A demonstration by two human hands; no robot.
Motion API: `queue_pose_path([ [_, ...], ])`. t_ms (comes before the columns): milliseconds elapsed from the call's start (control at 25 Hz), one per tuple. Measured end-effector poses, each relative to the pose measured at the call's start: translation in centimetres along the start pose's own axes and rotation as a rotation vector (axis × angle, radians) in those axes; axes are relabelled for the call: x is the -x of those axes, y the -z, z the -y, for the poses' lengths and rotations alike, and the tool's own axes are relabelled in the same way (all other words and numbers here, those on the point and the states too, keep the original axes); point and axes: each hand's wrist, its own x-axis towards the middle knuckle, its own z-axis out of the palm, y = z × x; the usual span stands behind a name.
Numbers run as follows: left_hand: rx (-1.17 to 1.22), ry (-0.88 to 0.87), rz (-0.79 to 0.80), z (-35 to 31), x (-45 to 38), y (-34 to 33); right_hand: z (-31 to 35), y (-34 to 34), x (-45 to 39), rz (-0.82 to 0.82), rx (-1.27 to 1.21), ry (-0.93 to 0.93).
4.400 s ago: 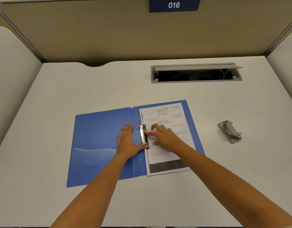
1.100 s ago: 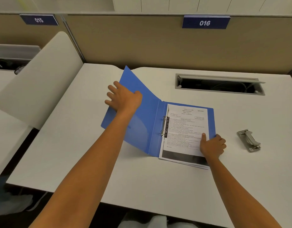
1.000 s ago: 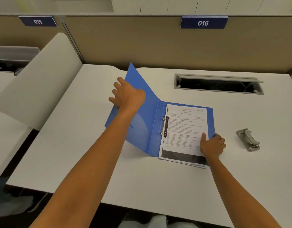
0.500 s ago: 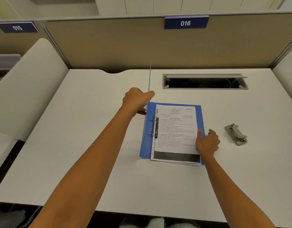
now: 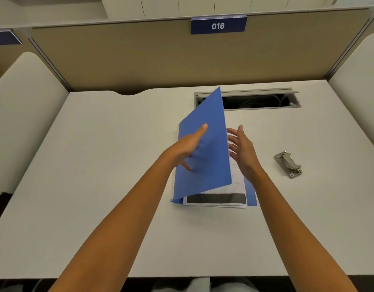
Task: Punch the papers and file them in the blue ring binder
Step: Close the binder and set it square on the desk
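Observation:
The blue ring binder (image 5: 211, 157) lies mid-desk with its front cover tilted over past upright, leaning to the right above the filed papers (image 5: 236, 186). The papers show only at their right edge and their dark bottom band. My left hand (image 5: 188, 147) rests flat against the cover's outer face, fingers spread. My right hand (image 5: 242, 151) hovers open just right of the cover's free edge, above the papers, holding nothing. The binder's rings are hidden behind the cover.
A grey hole punch (image 5: 288, 164) sits on the white desk (image 5: 97, 165) to the right of the binder. An open cable hatch (image 5: 260, 101) is at the back. Beige partitions with a 016 sign (image 5: 218, 25) enclose the desk; white side panels flank it.
My left hand has swung the front cover from lying open on the left, through upright, down towards the papers. My right hand has lifted off the papers' right edge.

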Motion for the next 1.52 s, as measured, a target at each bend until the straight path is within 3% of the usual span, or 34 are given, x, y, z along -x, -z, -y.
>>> queue_pose_path([
  [120, -0.178, 0.003, 0.070, 1.9, -1.5, -1.0, 0.6, 1.1, 0.2, 0.036, -0.017, -0.009],
  [360, -0.586, -0.219, 0.023, 6.2, -4.4, -2.2, -3.0, 5.2, 0.4, -0.171, 0.276, -0.083],
  [680, -0.977, -0.169, 0.171, 9.2, -5.5, -2.7, -8.8, 5.8, -0.2, -0.235, 0.719, -0.169],
  [840, -1.132, -0.167, 0.136, 10.3, -5.2, -3.6, -10.0, 5.3, 0.1, -0.251, 0.879, -0.129],
  [1080, -1.225, -0.198, 0.060, 11.4, -5.4, -4.0, -12.8, 4.6, 1.1, -0.171, 0.964, 0.043],
  [1280, -1.263, -0.188, 0.006, 12.1, -5.8, -4.5, -14.3, 3.4, 2.7, -0.131, 1.098, 0.033],
  [1520, -1.311, -0.158, -0.009, 12.5, -6.1, -3.2, -15.0, 4.1, 4.0, 0.137, 1.245, 0.183],
])
